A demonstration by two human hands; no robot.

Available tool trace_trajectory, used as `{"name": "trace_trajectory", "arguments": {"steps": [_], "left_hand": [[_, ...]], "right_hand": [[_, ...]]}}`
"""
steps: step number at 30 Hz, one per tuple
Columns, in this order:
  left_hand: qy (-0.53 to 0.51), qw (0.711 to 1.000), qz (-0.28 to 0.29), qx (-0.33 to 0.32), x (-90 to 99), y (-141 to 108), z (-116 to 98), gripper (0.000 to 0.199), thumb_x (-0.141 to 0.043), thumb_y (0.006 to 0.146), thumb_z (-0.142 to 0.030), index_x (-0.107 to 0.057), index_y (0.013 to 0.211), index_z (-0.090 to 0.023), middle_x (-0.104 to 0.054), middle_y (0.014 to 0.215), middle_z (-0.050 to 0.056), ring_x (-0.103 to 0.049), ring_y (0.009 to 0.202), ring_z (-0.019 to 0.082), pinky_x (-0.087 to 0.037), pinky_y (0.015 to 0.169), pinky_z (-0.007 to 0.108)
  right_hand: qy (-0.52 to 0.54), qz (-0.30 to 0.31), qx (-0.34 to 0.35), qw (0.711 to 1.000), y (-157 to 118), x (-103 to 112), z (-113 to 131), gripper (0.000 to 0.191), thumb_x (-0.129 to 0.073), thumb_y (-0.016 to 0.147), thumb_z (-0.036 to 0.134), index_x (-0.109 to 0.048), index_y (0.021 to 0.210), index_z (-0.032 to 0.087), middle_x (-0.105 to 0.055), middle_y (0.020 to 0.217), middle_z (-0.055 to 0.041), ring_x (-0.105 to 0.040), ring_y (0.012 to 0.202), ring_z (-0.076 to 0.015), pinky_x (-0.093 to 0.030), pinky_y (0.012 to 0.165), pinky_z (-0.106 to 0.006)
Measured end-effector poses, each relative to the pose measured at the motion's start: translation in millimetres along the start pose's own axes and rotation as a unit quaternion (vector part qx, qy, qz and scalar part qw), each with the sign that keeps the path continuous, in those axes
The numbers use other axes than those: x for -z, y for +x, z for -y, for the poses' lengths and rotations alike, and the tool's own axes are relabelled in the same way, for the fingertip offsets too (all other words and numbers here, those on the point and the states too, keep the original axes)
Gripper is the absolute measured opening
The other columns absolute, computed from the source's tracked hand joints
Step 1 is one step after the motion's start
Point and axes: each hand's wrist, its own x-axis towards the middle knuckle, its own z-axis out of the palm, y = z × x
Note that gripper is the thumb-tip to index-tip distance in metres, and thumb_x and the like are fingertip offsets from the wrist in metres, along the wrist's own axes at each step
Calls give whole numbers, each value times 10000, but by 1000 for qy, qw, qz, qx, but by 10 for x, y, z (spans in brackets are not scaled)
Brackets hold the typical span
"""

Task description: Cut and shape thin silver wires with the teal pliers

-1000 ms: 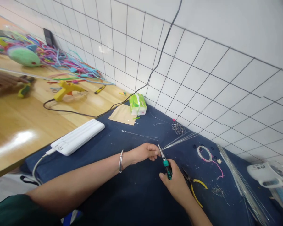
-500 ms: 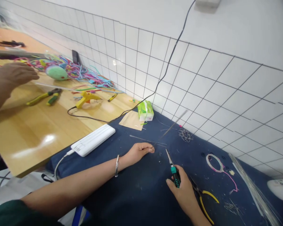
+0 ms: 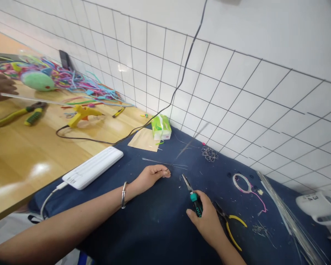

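My left hand point(image 3: 153, 176), a bangle at its wrist, is closed in a pinch over the dark blue cloth. Thin wire point(image 3: 191, 140), blurred, runs from its fingertips up toward the right. My right hand point(image 3: 208, 218) is wrapped round needle-nose pliers point(image 3: 193, 197) with a black and teal handle. Their jaws point toward the left hand but stay apart from it. A few straight wires point(image 3: 162, 162) lie just beyond the left fingertips. Yellow-handled pliers point(image 3: 228, 223) rest beside my right hand. A tangled bundle of looped wire point(image 3: 209, 154) lies near the wall.
At left on the wooden table point(image 3: 24, 162) are a glue gun point(image 3: 81, 116), pliers point(image 3: 34, 112), a green toy point(image 3: 38, 80) and another person's hand point(image 3: 0, 88). A white power bank point(image 3: 93, 167), tissue pack point(image 3: 161, 127), ring-shaped coil point(image 3: 242, 183) and long wires point(image 3: 285, 211) surround the cloth.
The view has swung to the right, so everything sits further left. My left hand keeps its pinch on the wire and my right hand keeps hold of the pliers.
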Motion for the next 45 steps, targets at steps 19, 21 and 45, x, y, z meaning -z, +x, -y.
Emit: {"name": "trace_trajectory", "arguments": {"steps": [19, 21, 45], "left_hand": [[-56, 998, 6, 28, -38, -32, -16, 221, -513, 823, -370, -481, 767, -159, -646, 973, 72, -614, 917, 178, -447, 868, 356], [-61, 997, 12, 33, -42, -29, -14, 223, -513, 824, -371, -472, 764, -160, -643, 979, 73, -616, 915, 178, -449, 863, 354], [-157, 978, 27, 133, -234, 17, -187, 255, -614, 766, -346, -595, 906, -135, -640, 785, 56, -626, 726, 161, -492, 689, 291]], "right_hand": [[-2, 9, 3, 1000, -15, 26, 58, 506, -580, 677, 229, -465, 1168, 189, -519, 1138, -78, -485, 1070, -222, -369, 941, -354], [-2, 11, 5, 1000, -13, 28, 56, 507, -583, 676, 230, -465, 1167, 193, -521, 1134, -77, -488, 1065, -223, -369, 938, -357], [28, 2, 15, 999, -11, 89, 44, 500, -613, 654, 238, -495, 1139, 203, -548, 1111, -64, -506, 1037, -224, -374, 921, -374]]}}
